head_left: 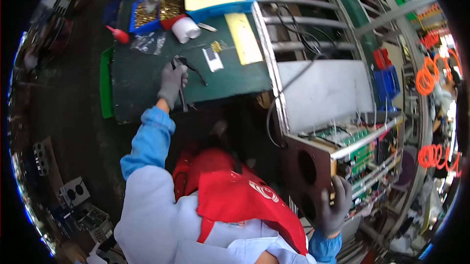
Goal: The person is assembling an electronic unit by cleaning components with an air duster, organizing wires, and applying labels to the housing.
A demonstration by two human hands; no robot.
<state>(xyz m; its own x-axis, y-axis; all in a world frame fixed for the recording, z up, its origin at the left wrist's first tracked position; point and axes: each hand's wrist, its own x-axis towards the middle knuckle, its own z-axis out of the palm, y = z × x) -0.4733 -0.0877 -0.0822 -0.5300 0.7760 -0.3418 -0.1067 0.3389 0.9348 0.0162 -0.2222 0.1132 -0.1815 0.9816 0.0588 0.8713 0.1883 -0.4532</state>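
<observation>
Black against the green table (pixel 235 80), a slim forked tool (pixel 197 71) is gripped in the left hand's (pixel 172 80) curled fingers, one limb slanting rightward toward the person, while the right hand (pixel 336 206), fingers parted, is well apart beside an electronics chassis (pixel 324 167).

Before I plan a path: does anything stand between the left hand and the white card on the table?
Only the dark tool gripped by the left hand: one arm of it juts out rightward, stopping short of the white card. Nothing else visible stands between them on the green tabletop.
</observation>
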